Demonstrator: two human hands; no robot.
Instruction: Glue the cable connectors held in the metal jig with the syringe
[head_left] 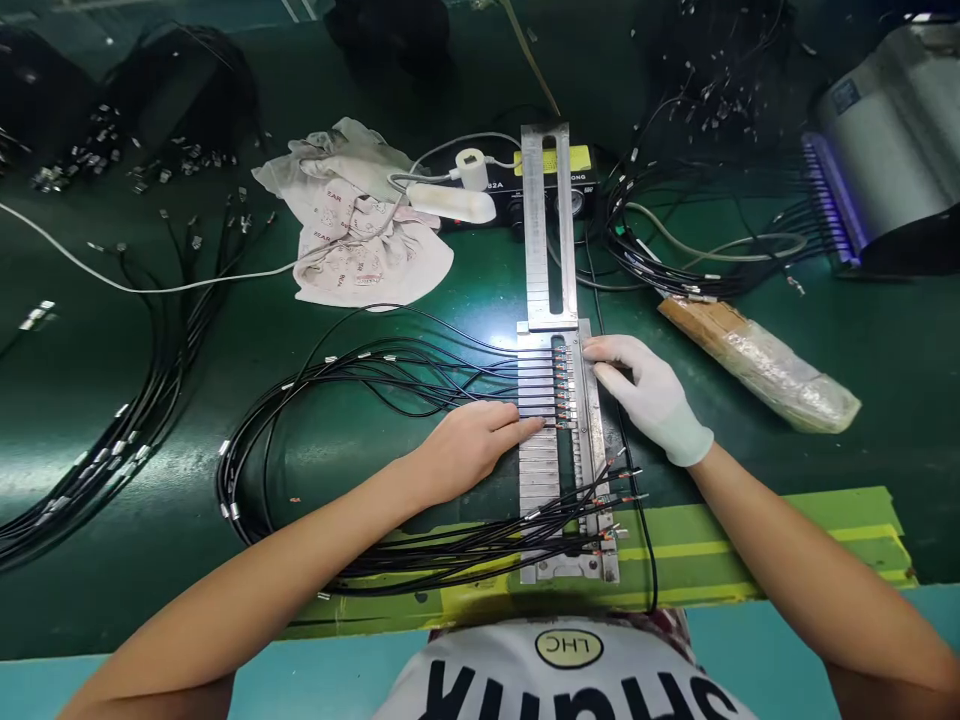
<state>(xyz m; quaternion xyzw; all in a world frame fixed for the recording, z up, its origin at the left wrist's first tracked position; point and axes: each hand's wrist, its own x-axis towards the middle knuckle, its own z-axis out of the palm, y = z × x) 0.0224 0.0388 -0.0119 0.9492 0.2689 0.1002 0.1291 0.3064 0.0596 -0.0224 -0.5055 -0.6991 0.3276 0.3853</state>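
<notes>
Our bare left hand [476, 442] lies at the jig [537, 484], fingers stretched over its cables [231, 470]; we cannot tell whether they grip one. Our gloved right hand [593, 360] touches the jig's right edge, thumb and forefinger slightly apart. Beyond that hand, a wrapped packet [772, 365] rests on the table [480, 300].

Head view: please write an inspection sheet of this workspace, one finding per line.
Surface: dark green tabletop, yellow-green tape along part of the near edge.
Job's things: slotted metal fixture, black cables laid in a row across it.
Clutter: crumpled white printed material, plastic-wrapped package.
Hands: bare left hand at the cable row; gloved right hand at the fixture's right edge.
Cables: another black bundle, far left.
Surroundings: curved grey cover with violet edge, right.
</notes>
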